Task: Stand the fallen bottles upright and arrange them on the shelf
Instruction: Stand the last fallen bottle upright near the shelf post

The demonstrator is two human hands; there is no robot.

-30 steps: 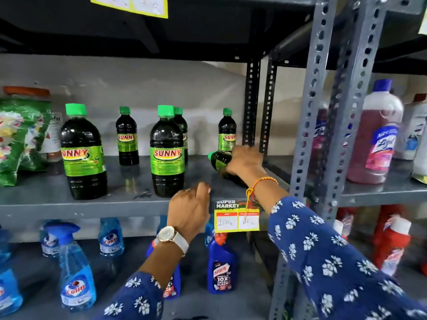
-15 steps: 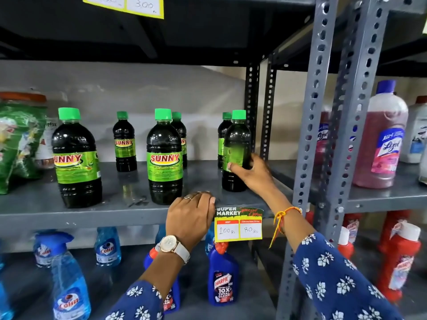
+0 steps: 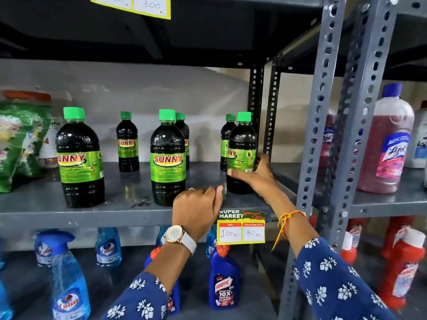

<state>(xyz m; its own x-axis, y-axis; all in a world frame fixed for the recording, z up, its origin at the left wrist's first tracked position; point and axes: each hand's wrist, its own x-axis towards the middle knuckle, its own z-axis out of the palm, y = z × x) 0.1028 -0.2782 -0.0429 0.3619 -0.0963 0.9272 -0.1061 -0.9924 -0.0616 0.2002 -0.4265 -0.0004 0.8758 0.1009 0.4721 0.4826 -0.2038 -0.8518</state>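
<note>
Several dark Sunny bottles with green caps stand upright on the grey shelf (image 3: 46, 204). My right hand (image 3: 256, 174) grips the lower half of the rightmost front bottle (image 3: 241, 144), which stands upright near the shelf's right end. A smaller bottle (image 3: 227, 132) stands just behind it. Two large bottles stand nearer the front, one at the left (image 3: 79, 158) and one in the middle (image 3: 167, 158), with small bottles (image 3: 127, 142) behind. My left hand (image 3: 196, 209), wearing a watch, rests curled on the shelf's front edge, holding no bottle.
A yellow price tag (image 3: 241, 232) hangs from the shelf edge. Green bags (image 3: 16, 144) lie at the shelf's left end. Perforated grey uprights (image 3: 316, 135) bound the right side, with pink Lizol bottles (image 3: 385, 144) beyond. Blue Colin sprays (image 3: 69, 287) and a Harpic bottle (image 3: 223, 282) stand below.
One second ago the bottle lay on its side under my right hand. My right hand has stood it upright and turned it slightly. My left hand has stayed on the shelf edge.
</note>
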